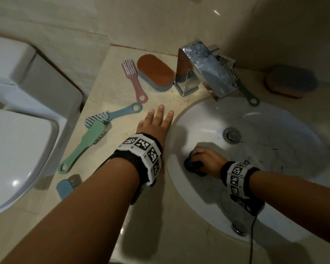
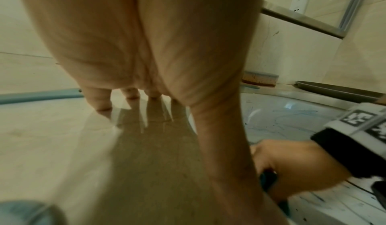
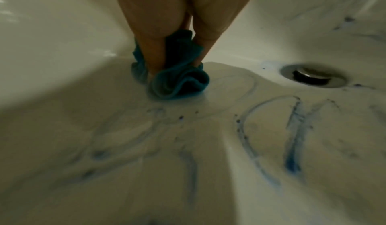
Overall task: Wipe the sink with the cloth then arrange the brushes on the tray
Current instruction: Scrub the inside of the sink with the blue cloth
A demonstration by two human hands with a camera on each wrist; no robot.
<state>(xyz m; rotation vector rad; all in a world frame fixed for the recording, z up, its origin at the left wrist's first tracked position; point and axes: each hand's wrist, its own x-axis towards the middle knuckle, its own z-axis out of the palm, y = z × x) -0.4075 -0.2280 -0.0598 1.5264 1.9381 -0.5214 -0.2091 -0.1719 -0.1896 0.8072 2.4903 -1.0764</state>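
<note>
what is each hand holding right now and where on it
The right hand grips a bunched blue cloth around its gathered middle, pressing it to the sink basin. The left hand holds nothing; it rests flat on the counter.

grey brush [image 1: 242,86] part-hidden behind faucet [image 1: 208,69], small blue brush [image 1: 67,185] under forearm

Head view is running dim and warm, with corners falling off dark, worst at the right. Light is coming from above: small glare spots are showing on the toilet lid [image 1: 15,182] and the wall tile, and the tap [image 1: 208,71] is glinting. Both arms are casting soft shadows onto the counter [image 1: 111,164] and sink [image 1: 208,119]. Straight edges are bowing toward the frame borders. Left wrist view is smearing with motion blur; the counter is mirroring the fingers [image 2: 100,100]. Right wrist view is soft everywhere, lower half blurriest, left basin wall brightest.
</note>
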